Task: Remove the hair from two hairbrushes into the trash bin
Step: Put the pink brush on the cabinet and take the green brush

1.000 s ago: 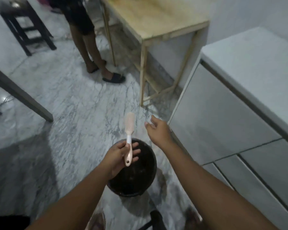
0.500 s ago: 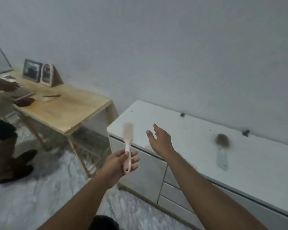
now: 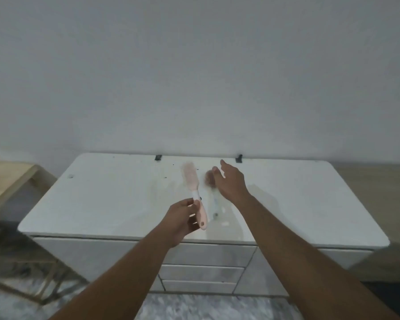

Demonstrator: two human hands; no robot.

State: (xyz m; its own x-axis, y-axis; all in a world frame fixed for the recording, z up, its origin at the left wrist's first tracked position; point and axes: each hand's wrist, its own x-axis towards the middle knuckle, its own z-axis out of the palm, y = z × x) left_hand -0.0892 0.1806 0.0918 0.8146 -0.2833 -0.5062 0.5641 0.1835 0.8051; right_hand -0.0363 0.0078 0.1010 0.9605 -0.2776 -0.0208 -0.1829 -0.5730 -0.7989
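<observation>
two hairbrushes at the white cabinet — one held, one lying

a plain grey-white wall fills the upper half of the view. below it stands a white cabinet with a glossy top, rounded corners and a stack of drawers in the middle of its front. at the left the corner of a light wooden table shows, and grey marbled floor lies in front of the cabinet. two bare forearms reach up from the bottom edge over the cabinet top.

the left hand has its fingers and thumb curled round the handle of the pink hairbrush, holding it above the top with the head pointing away and leaning slightly left. this brush is narrow and oblong, pale pink in head and handle, with a white band where they meet and a small hole near the handle's end. motion blur hides any fine strands on it.

the right hand is spread, fingers apart and gripping nothing, over the head of the second hairbrush. that brush lies flat on the cabinet top just right of the pink one — a whitish, blurred handle pointing toward the person, and a head covered by a dark brown clump of hair, partly hidden behind the fingers. whether the fingers touch it cannot be told.

two small black clips sit at the top's back edge against the wall.
</observation>
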